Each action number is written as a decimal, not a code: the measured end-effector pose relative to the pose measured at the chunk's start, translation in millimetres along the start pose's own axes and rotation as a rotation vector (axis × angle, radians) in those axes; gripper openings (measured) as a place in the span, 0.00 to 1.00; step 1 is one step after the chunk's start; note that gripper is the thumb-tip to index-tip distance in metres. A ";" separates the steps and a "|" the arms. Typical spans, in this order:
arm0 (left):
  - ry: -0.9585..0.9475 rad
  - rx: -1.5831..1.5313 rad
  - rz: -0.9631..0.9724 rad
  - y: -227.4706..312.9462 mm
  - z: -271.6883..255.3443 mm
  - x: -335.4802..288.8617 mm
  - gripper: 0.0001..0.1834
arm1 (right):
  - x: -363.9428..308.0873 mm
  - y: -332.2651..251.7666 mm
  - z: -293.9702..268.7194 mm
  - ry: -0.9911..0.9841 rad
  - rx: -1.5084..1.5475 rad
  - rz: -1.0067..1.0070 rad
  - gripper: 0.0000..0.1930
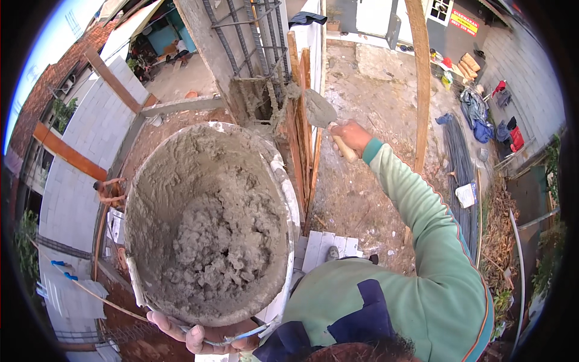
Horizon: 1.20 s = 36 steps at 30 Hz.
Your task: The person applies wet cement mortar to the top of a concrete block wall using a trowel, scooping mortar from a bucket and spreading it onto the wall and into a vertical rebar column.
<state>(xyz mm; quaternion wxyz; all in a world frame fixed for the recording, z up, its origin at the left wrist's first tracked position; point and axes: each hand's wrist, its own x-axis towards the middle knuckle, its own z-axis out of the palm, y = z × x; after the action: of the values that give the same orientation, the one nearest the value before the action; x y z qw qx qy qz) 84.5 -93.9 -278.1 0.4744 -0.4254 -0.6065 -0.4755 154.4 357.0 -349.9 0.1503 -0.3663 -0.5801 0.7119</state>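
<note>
A large bucket (293,208) of wet grey mortar (223,244) is in front of me, its inner wall coated with the mix. My left hand (208,338) grips it from below at the near side, fingers and thumb showing by the rim and its thin handle. Out to the right of the bucket, my right hand (354,136) is wrapped around the wooden handle of a trowel (319,108). Mortar covers the trowel's blade, which points left toward a column form (208,36). Upright steel bars (256,42) stand in the form, with mortar smeared around its top opening.
Wooden boards (306,145) stand along the form's right side. A tall timber post (420,78) rises farther right, before a bundle of steel rods (461,175) on the ground below. At the left, another person (110,192) is near a light block wall (84,145).
</note>
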 end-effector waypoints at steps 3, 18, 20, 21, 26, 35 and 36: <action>0.017 -0.022 -0.005 1.3 5.2 2.6 0.27 | -25.0 -30.7 13.2 0.013 -0.209 -0.192 0.08; 0.055 -0.034 -0.013 5.5 10.0 3.4 0.24 | 19.6 -29.2 -35.4 0.203 -0.869 -0.289 0.17; 0.055 -0.039 -0.019 4.4 8.5 3.4 0.24 | 19.1 -34.6 -34.9 0.067 -0.906 -0.417 0.16; 0.050 -0.021 0.009 3.0 8.0 4.8 0.24 | 9.5 -45.9 -23.5 -0.006 -0.920 -0.487 0.16; 0.030 -0.014 0.021 3.3 6.4 3.7 0.24 | -26.4 -70.1 7.0 -0.012 -0.564 -0.232 0.15; 0.065 0.018 0.037 3.6 13.2 6.7 0.24 | -22.1 -79.4 29.5 0.289 -1.363 -0.277 0.19; 0.065 0.009 0.034 2.5 12.0 4.3 0.24 | -27.8 -83.2 34.6 0.237 -1.359 -0.268 0.19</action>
<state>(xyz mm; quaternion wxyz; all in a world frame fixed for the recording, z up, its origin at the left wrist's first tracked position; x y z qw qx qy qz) 84.1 -81.4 -274.6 0.5036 -0.4178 -0.5857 -0.4783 131.9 337.9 -260.4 0.0367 -0.3795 -0.9163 0.1224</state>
